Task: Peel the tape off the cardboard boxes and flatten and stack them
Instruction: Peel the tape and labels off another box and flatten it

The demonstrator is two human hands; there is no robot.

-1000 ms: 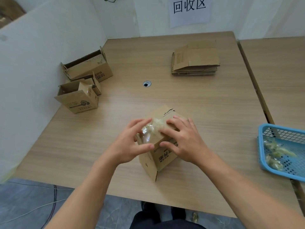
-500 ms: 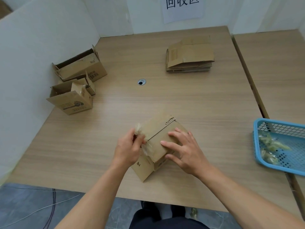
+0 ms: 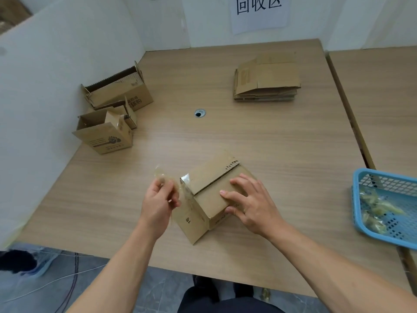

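The left grip [image 3: 161, 199] is clenched on a crumpled strip of clear tape [image 3: 163, 175], pinched between thumb and fingertips just left of the cardboard box [image 3: 212, 175]. The strip runs from the fingers across to the box's near left corner, where it is partly stuck down and partly lifted off the card. The right grip [image 3: 250, 204] is released: its fingers lie spread and flat on the box's top flap, the thumb against the upper edge of the side face, pressing the box down.

The box stands on the bench [image 3: 248, 136] near its front edge, turned with one corner towards the person, the seam between its top flaps showing as a dark slit.

Far left on the bench, against the white partition, stand two opened boxes [image 3: 106, 136] touching each other. Towards the back right lies a stack of flattened boxes [image 3: 268, 77]. At the right edge sits a blue basket [image 3: 355, 199] holding wads of peeled tape [image 3: 374, 207].
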